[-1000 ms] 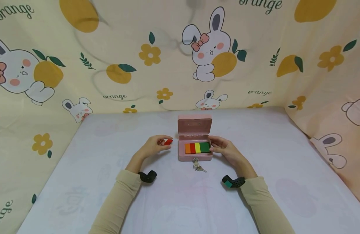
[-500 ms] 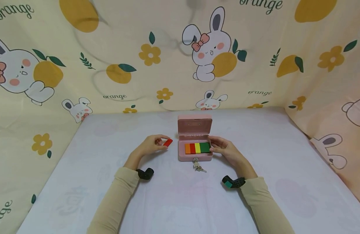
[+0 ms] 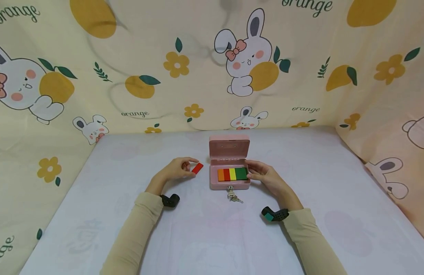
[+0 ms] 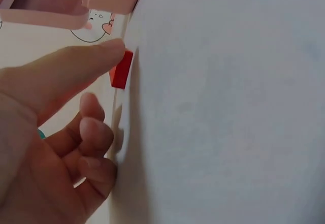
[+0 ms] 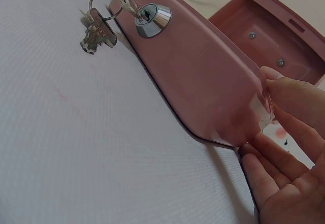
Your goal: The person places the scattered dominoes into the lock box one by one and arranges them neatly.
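Observation:
A small red block (image 3: 197,168) lies flat on the white table, left of a pink cash box (image 3: 229,185). My left hand (image 3: 177,169) is beside the block, with its thumb and index finger spread apart around it. In the left wrist view the thumb tip overlaps the red block (image 4: 121,69), so contact there is unclear; the other fingers are loosely bent. My right hand (image 3: 267,175) holds the box's right wall near the front corner, its thumb at the rim and fingers along the outside. Inside the box sits a row of orange, red, yellow and green blocks (image 3: 233,174).
The box's lid (image 3: 229,148) stands raised at the back. Keys (image 5: 99,31) on a ring hang from the front lock (image 5: 153,21) onto the white tablecloth (image 3: 212,233). A patterned curtain (image 3: 198,84) closes off the back and sides.
My left hand has drawn back slightly to the left, its fingers parting from the red block, which shows more fully and stays put. The right hand and box have not moved.

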Motion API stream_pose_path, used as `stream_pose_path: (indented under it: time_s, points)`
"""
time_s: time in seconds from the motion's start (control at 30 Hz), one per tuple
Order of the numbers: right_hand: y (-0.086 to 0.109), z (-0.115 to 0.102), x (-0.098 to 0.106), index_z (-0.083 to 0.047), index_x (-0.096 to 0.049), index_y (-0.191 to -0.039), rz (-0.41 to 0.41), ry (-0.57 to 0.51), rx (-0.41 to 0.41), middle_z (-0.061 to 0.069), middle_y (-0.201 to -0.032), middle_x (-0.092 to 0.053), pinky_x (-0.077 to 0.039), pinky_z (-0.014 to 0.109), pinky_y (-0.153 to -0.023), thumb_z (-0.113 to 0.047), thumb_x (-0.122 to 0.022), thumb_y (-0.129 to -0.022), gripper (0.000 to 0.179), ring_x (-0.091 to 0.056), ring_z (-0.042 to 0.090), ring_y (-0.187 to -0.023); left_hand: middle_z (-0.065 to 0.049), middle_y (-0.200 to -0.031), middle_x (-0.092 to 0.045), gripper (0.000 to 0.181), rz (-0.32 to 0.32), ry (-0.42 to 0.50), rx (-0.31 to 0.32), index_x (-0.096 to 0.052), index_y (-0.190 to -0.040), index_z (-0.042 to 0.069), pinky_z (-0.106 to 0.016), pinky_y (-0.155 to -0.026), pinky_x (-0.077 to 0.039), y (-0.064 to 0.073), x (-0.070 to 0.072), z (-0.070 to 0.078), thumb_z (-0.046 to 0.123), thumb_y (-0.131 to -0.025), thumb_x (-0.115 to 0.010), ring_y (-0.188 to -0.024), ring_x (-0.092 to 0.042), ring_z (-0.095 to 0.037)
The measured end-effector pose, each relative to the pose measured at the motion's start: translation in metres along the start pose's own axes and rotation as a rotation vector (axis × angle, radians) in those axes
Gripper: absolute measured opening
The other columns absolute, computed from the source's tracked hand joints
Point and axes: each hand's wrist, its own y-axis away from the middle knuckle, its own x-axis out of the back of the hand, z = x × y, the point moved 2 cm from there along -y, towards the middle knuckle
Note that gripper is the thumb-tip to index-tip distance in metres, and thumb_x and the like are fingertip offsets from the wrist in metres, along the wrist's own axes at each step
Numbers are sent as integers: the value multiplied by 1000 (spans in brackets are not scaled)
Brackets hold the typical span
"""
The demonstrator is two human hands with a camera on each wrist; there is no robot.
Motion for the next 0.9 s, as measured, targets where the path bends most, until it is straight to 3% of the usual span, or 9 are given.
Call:
stream_pose_path:
  time_s: [0.13,0.27,0.43,0.57,0.9]
  points:
    - [0,1,0,-3,-37,-146,-5,13,6,20,-154,-34,-41,6,-97,-12,-63,-93,60,-30,37,-145,-5,-83,-55,53,-33,8,-46,-57,-130,5,-20,-68,-39,-2,2,-3,9,-81,-75,-72,-46,-12]
    - [-1,2,0,-3,-38,-146,-9,8,16,20,-154,-34,-41,6,-96,-13,-63,-92,60,-33,34,-144,-6,-85,-54,57,-75,23,-47,-54,-134,6,-21,-68,-38,-4,3,-5,9,-81,-75,-73,-45,-13]
    - [-1,3,1,-2,-38,-145,-9,2,27,21,-154,-34,-41,6,-96,-14,-64,-92,61,-48,9,-133,-3,-85,-51,61,-116,16,-13,-51,-138,8,-22,-67,-35,-6,4,-5,12,-82,-75,-71,-42,-13]
    - [-1,3,1,-2,-38,-145,-3,-10,19,22,-153,-34,-42,6,-95,-14,-65,-91,62,-51,-8,-120,-1,-82,-46,64,-143,0,11,-48,-141,9,-23,-68,-34,-7,3,-4,13,-83,-74,-74,-41,-13]
    - [-1,1,2,2,-36,-145,1,-2,22,23,-154,-33,-42,5,-94,-9,-62,-92,60,-45,14,-134,1,-80,-43,60,-165,-1,59,-47,-142,13,-24,-69,-32,-9,3,-6,15,-86,-71,-76,-42,-13]
